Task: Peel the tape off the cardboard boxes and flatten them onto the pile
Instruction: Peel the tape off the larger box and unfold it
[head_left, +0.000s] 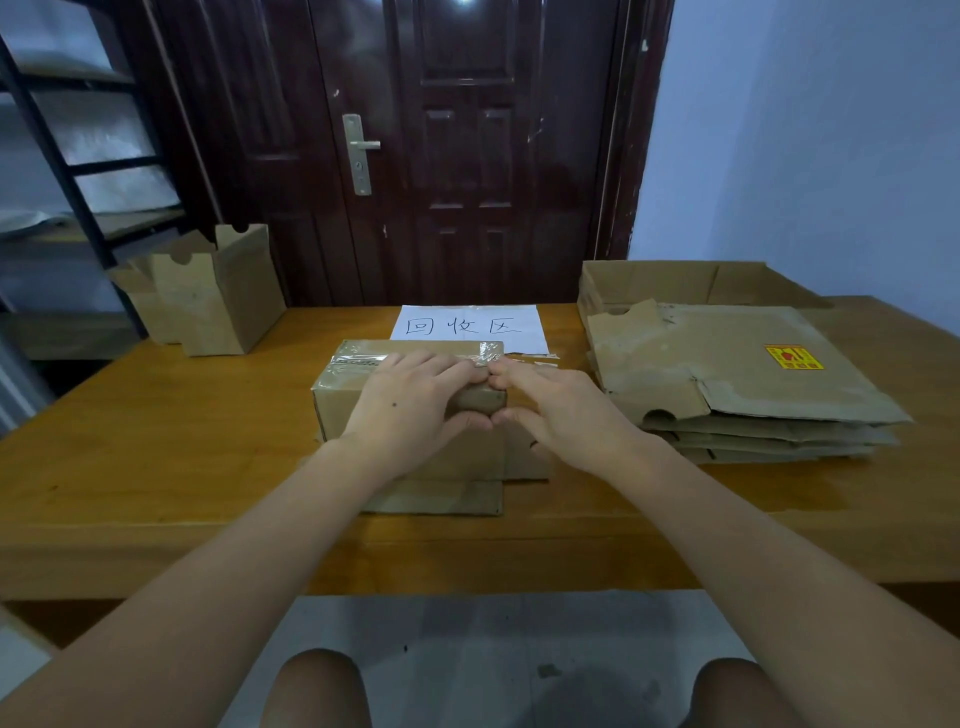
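- The taped cardboard box (363, 395) stands on the middle of the wooden bench (156, 467), on flattened cardboard.
- The left hand (410, 405) grips its right end, fingers curled over the top.
- The right hand (561, 410) pinches the clear tape (358, 359) there.
- The pile of flattened boxes (737, 374) lies to the right.

Dark door (467, 156), shelf rack (78, 171), handwritten paper sign (470, 325)
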